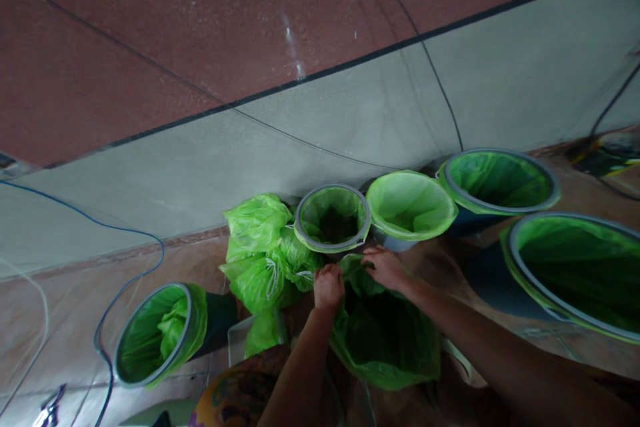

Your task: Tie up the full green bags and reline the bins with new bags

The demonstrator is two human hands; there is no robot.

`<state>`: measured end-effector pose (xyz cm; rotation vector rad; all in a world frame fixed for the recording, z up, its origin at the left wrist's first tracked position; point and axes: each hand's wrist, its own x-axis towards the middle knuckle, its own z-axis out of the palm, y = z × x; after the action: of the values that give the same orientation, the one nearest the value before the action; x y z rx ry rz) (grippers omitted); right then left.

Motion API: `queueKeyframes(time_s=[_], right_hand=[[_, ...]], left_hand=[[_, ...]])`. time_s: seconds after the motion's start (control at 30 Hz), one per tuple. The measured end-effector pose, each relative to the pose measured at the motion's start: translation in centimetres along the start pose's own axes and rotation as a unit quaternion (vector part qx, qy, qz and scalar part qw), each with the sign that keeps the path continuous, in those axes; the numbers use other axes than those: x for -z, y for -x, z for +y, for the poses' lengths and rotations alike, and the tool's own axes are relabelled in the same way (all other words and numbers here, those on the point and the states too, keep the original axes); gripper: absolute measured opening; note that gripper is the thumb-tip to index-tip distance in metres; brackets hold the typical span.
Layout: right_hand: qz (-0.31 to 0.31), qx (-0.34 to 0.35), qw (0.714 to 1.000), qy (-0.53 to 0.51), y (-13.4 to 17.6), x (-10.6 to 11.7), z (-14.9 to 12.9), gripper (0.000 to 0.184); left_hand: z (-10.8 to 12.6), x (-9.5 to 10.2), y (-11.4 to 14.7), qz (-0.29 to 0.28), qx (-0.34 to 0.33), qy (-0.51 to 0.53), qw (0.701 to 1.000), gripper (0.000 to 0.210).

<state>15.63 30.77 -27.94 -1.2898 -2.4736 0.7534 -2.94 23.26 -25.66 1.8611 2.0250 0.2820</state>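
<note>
A green plastic bag stands wide open in front of me, its inside dark. My left hand is closed on the far left part of its rim. On the far right part of the same rim, my right hand has its fingers bent over the plastic. Just beyond my hands is a small bin with a grey ring and a green liner; something dark lies inside. Several filled green bags with white ties are heaped to the left of it.
Along the wall stand a pale lined bin and a dark lined bin. A larger lined bin is at right. At left, another bin lies tilted, near a blue cable. A black cable hangs down the wall.
</note>
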Motion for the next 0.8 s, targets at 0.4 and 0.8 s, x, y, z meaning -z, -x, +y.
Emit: queueKeyframes(time_s=[0.4, 0.8], right_hand=[[-0.035, -0.026, 0.998, 0.038, -1.6, -0.3, -0.9, 0.029], [0.038, -0.112, 0.991, 0.061, 0.7, 2.6, -0.7, 0.048]], left_hand=[[1.0, -0.3, -2.3, -0.07, 0.024, -0.019, 0.997, 0.027], [0.2, 1.4, 0.4, -0.008, 0.139, 0.032, 0.99, 0.07]])
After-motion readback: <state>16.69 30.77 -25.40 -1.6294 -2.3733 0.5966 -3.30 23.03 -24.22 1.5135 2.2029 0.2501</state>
